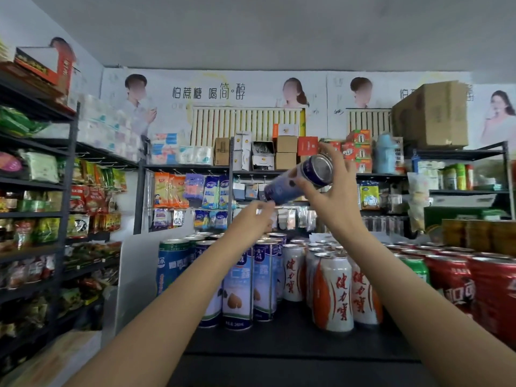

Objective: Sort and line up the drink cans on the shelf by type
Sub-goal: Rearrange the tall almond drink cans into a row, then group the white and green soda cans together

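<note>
Right hand (pixel 332 191) holds a blue can (pixel 300 178) in the air above the white-and-orange cans (pixel 333 291); fingers and thumb are curled around the can's upper end. The blue can lies tilted nearly on its side, silver top facing the camera and to the right, bottom end pointing left and down. Left hand (pixel 251 222) is raised just left of and below the blue can, fingertips at the can's lower end; blur prevents telling whether they grip it or only touch it. The white-and-orange cans stand upright in a cluster on the dark shelf (pixel 279 342). Just left of them stand tall pale-blue cans (pixel 237 291) with a nut picture, in rows running back. Further left of those stands a darker blue can with a green band (pixel 171 263). Right of the white-and-orange cans stand a green can (pixel 416 268) and then red cans (pixel 458 280), upright, extending to the frame edge. Behind the cans, wall racks (pixel 195 191) carry hanging packets.
</note>
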Demonstrator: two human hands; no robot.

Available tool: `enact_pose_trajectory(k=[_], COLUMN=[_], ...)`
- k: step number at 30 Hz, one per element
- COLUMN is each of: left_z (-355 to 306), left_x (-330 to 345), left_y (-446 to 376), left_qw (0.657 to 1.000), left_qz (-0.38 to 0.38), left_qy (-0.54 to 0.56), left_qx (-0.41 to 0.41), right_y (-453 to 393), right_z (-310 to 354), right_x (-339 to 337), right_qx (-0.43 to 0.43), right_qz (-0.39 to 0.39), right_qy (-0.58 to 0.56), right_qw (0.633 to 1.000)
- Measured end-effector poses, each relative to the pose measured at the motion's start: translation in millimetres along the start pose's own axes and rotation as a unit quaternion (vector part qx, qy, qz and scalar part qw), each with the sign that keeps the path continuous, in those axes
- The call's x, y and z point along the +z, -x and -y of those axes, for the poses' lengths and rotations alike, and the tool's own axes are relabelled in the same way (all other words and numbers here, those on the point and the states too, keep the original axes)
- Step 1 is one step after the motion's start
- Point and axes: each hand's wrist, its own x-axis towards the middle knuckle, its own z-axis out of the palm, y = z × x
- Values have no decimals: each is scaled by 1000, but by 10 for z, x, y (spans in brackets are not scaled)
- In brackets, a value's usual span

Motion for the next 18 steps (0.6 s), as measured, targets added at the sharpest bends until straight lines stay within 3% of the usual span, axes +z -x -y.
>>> enact_pose_trajectory(k=[2, 4, 6, 9, 11, 14, 16, 18], left_z=[-154, -278, -337, -319, -277, -228, -212, -155], left_x=[31, 38, 24, 74, 110, 72, 15, -45], left_y=[-79, -157, -250, -378, -410, -408, -361, -333], left_qw=[978, 928, 912, 966, 988, 996, 996, 993], left_qz=[42, 39, 5, -2, 26, 67, 84, 83], left_qy=[197, 368, 409, 258, 152, 64, 28, -79], left_qx=[-47, -53, -43, -18, -2, 8, 17, 42], right_y=[25, 51, 58, 28, -11, -50, -38, -2], right_z=[23, -5, -43, -111, -149, -211, -248, -312], right_x=[-18, -32, -73, -100, -90, -45, 1, 68], right_qx=[32, 74, 107, 129, 145, 135, 131, 127], right_qz=[-9, 23, 89, 187, 202, 242, 278, 307], right_qy=[-63, -111, -100, -63, -88, -94, -62, -1], right_qw=[997, 991, 985, 972, 965, 956, 950, 943])
